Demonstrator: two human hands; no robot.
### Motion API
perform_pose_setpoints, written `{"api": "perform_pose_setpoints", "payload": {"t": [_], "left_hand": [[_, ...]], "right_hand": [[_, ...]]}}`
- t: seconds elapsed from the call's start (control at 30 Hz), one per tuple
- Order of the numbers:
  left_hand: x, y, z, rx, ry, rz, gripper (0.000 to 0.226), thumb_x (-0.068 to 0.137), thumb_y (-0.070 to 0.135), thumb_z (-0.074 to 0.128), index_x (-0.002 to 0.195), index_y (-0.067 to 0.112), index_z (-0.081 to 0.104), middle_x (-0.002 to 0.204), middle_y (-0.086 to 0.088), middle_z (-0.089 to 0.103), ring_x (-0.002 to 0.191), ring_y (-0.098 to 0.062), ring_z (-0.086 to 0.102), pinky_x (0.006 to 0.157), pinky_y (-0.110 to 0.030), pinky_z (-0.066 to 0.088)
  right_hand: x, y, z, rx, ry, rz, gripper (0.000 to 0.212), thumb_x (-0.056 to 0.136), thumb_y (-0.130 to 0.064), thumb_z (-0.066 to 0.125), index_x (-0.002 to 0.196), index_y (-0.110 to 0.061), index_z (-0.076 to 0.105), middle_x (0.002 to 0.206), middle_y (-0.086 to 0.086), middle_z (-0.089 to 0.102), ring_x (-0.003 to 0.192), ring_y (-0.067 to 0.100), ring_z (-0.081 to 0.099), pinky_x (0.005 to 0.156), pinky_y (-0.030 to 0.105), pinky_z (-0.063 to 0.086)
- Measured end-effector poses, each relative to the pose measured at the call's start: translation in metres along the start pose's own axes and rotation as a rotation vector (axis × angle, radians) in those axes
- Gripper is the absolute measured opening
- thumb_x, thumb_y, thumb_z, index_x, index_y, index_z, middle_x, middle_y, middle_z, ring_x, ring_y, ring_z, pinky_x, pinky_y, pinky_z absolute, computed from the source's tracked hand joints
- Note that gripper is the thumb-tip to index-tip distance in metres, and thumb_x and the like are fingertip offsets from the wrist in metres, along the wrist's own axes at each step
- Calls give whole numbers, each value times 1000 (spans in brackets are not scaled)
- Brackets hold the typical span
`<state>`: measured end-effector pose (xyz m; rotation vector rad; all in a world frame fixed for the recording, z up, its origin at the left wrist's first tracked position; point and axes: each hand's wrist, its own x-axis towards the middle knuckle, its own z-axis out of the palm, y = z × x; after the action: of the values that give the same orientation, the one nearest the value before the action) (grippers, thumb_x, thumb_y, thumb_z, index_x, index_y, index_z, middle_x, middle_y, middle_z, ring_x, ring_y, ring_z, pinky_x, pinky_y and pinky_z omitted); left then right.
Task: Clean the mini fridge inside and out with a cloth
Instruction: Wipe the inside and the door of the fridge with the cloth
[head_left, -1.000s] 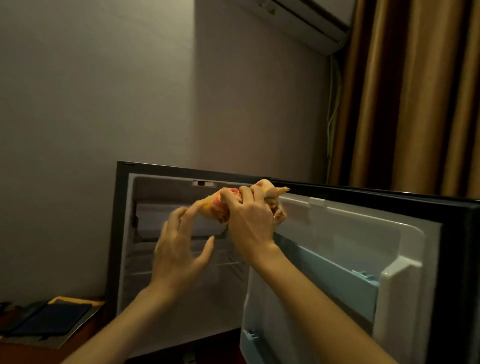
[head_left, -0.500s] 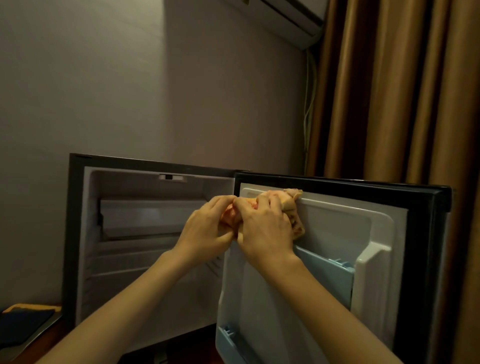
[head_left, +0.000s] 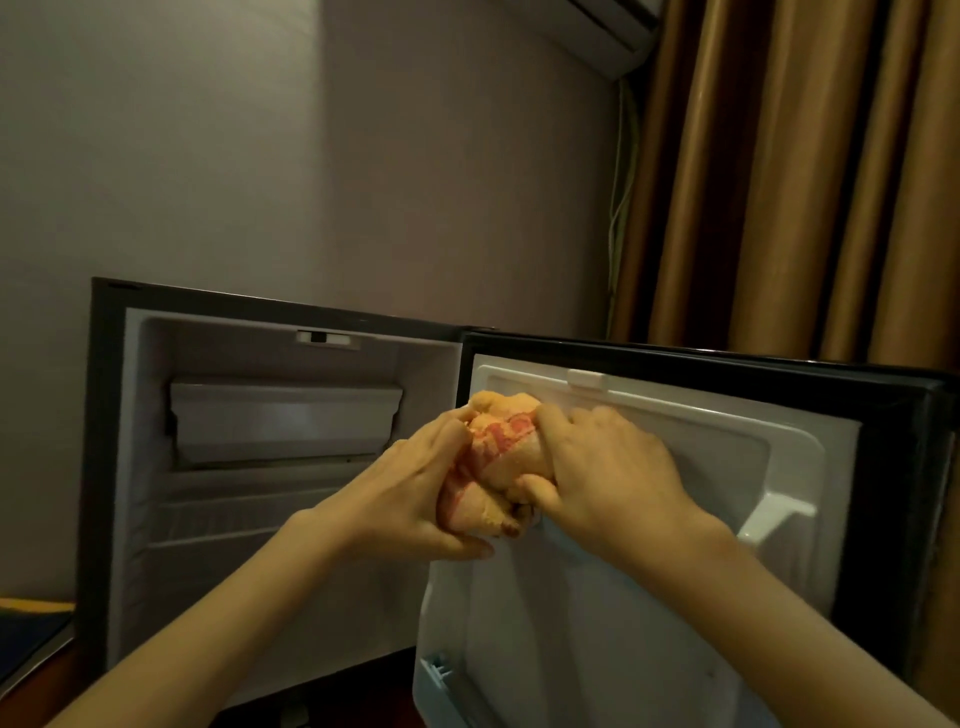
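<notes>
The black mini fridge (head_left: 104, 467) stands open, its white inside bare with a small freezer flap (head_left: 285, 421) at the top. Its door (head_left: 727, 467) swings out to the right, white liner facing me. An orange cloth with red pattern (head_left: 498, 457) is bunched up in front of the door's hinge side. My left hand (head_left: 405, 499) grips the cloth from the left and below. My right hand (head_left: 608, 478) grips it from the right, knuckles close to the door liner. Both hands hide much of the cloth.
Brown curtains (head_left: 805, 182) hang behind the door at right. An air conditioner (head_left: 613, 31) sits high on the grey wall. A dark flat item with a yellow edge (head_left: 31, 618) lies at lower left beside the fridge. A door shelf bracket (head_left: 779, 514) sticks out.
My left hand, open and apart a second ago, has closed onto the cloth. Both hands and the cloth have dropped from the door's top edge to its inner liner.
</notes>
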<state>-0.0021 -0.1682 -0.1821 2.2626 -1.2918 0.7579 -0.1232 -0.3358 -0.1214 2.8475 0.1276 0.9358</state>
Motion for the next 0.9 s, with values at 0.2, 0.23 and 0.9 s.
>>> {"api": "perform_pose_setpoints", "payload": {"t": [0.2, 0.23, 0.9], "left_hand": [[8, -5, -3, -176, 49, -7, 72, 73, 71, 61, 130, 37, 34, 127, 18, 45, 111, -4, 53, 87, -32, 54], [10, -8, -3, -175, 75, -17, 65, 75, 67, 63, 127, 38, 35, 124, 16, 48, 109, -5, 55, 85, -34, 55], [40, 61, 29, 93, 148, 178, 71, 74, 59, 57, 136, 34, 33, 136, 8, 45, 113, -15, 48, 94, -40, 45]], "right_hand": [[-7, 1, 18, -4, 7, 12, 55, 94, -36, 54, 139, -18, 29, 127, 7, 47, 113, 23, 44, 83, 29, 39], [-7, 1, 18, 0, 27, 9, 51, 93, -34, 54, 136, -17, 33, 127, 7, 44, 113, 22, 42, 82, 27, 37], [-58, 44, -7, -264, 87, -2, 25, 85, -30, 59, 104, -16, 52, 95, 4, 63, 87, 27, 61, 88, 42, 41]]}}
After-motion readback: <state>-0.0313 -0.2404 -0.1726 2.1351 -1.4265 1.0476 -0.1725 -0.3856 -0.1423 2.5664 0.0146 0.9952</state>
